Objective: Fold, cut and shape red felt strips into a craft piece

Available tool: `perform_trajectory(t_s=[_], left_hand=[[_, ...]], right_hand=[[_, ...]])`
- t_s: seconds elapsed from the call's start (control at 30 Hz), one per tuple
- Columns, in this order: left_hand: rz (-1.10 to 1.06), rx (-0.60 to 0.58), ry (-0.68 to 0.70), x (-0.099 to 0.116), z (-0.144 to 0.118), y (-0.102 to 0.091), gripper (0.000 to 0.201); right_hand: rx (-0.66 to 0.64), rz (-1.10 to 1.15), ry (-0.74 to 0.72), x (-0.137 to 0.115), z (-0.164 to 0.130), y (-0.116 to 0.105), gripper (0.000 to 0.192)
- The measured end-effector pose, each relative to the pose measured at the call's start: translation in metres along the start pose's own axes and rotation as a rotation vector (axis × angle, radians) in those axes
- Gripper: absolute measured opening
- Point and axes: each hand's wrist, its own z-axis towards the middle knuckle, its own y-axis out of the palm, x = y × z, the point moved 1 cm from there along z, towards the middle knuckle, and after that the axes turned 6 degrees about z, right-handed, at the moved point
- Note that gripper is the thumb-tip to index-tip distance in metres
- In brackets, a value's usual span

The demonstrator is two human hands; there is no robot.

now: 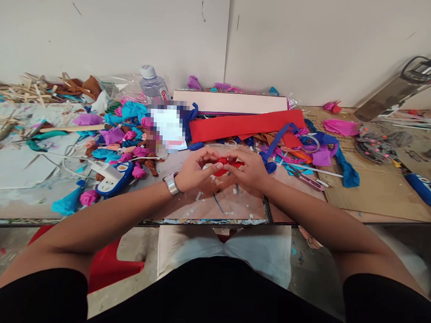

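Observation:
Both hands meet over the middle of the table, fingertips closed around a small piece of red crepe paper (221, 166) that is bunched and rolled like a flower. My left hand (198, 169), with a watch (172, 183) on its wrist, pinches the left side of it. On the other side, my right hand (250, 170) grips the paper, and a bit of red shows beneath its fingers. Much of the piece is hidden by the fingers. Just beyond the hands lies a wide red crepe paper strip (245, 126).
To the left, a blue and white power strip (115, 178) sits among colored paper flowers (134, 111). A clear bottle (154, 85) stands behind them. Right of the hands are scissors (307, 180), paper scraps and a cardboard sheet (371, 197). A dark tumbler (386, 97) leans farther right.

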Motion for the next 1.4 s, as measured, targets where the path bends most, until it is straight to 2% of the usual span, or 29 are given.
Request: perform_trajectory(t_s=[0.33, 0.53, 0.7, 0.93, 1.13, 1.4], left_hand=[[-0.073, 0.025, -0.066, 0.0068, 0.0024, -0.0013, 0.040], [-0.084, -0.013, -0.054, 0.0043, 0.0022, -0.0003, 0.037], [-0.098, -0.019, -0.080, 0.0006, 0.0016, 0.0001, 0.036], [-0.107, 0.032, -0.027, 0.0048, 0.0027, -0.0008, 0.033], [-0.056, 0.018, -0.008, 0.0047, 0.0017, -0.0003, 0.033], [0.137, -0.031, 0.062, 0.0005, 0.0002, -0.0037, 0.037]], right_hand=[[0.048, 0.073, 0.071, -0.0015, 0.0008, 0.0006, 0.037], [0.051, 0.071, 0.040, -0.0013, 0.0003, -0.0003, 0.029], [0.065, 0.090, 0.033, -0.0042, 0.0014, 0.0005, 0.029], [0.066, 0.109, 0.045, -0.0045, 0.0016, 0.0002, 0.031], [0.051, 0.107, 0.050, -0.0040, 0.0016, 0.0008, 0.033], [0.034, 0.095, 0.087, -0.0008, 0.0009, 0.0026, 0.038]])
